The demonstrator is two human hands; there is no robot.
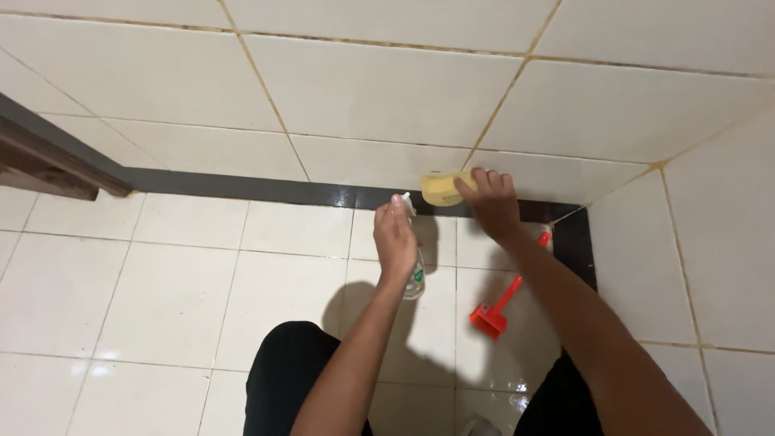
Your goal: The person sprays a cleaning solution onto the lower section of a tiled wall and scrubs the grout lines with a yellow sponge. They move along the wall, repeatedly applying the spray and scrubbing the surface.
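Note:
My right hand (491,203) presses a yellow sponge (441,187) against the bottom of the white tiled wall, just above the dark skirting strip (242,187). My left hand (395,239) grips a clear spray bottle (415,278) with a white nozzle, tilted with the nozzle end up toward the wall close to the sponge. Both arms reach forward from my crouched knees in black trousers.
A red long-handled brush (494,313) lies on the wet floor tiles below my right forearm. A brown door frame (48,165) stands at the far left. The wall corner (658,165) is to the right, with dark skirting running along it.

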